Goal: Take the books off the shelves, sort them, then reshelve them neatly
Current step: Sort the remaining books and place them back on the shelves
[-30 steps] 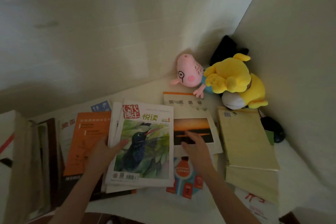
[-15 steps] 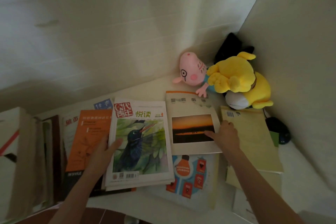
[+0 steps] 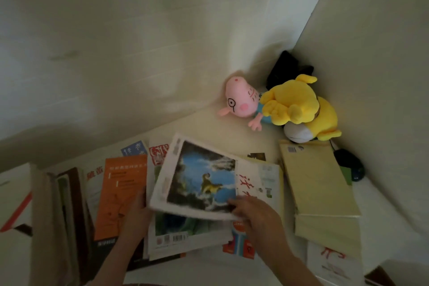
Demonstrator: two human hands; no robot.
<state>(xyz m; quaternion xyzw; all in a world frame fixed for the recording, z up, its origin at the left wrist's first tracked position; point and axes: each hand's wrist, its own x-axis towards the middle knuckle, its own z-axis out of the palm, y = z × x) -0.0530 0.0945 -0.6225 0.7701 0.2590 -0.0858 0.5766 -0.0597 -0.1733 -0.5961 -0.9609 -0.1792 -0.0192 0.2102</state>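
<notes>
1. The fingers (image 3: 235, 204) of the right hand (image 3: 257, 218) are curled and clamped on the near edge of the blue-cover magazine (image 3: 199, 181). It is lifted and tilted above the piles in the lower middle of the frame.
2. The fingers (image 3: 139, 199) of the left hand (image 3: 137, 213) lie at the left edge of the bird-cover magazine (image 3: 171, 232), just beside the orange book (image 3: 123, 193). They are blurred and partly hidden, so I cannot tell whether they grip or only steady it.
3. Further out, a red-lettered book (image 3: 257, 183) lies right of the lifted magazine, and a yellow stack (image 3: 318, 181) lies beyond it. Two plush toys (image 3: 299, 107) sit in the upper-right corner.
4. This looks like the sorting step, with the books spread flat on the white surface (image 3: 209, 132) and none standing shelved. The next move likely calls for lowering the magazine squarely onto its matching pile while the other hand steadies that pile.
</notes>
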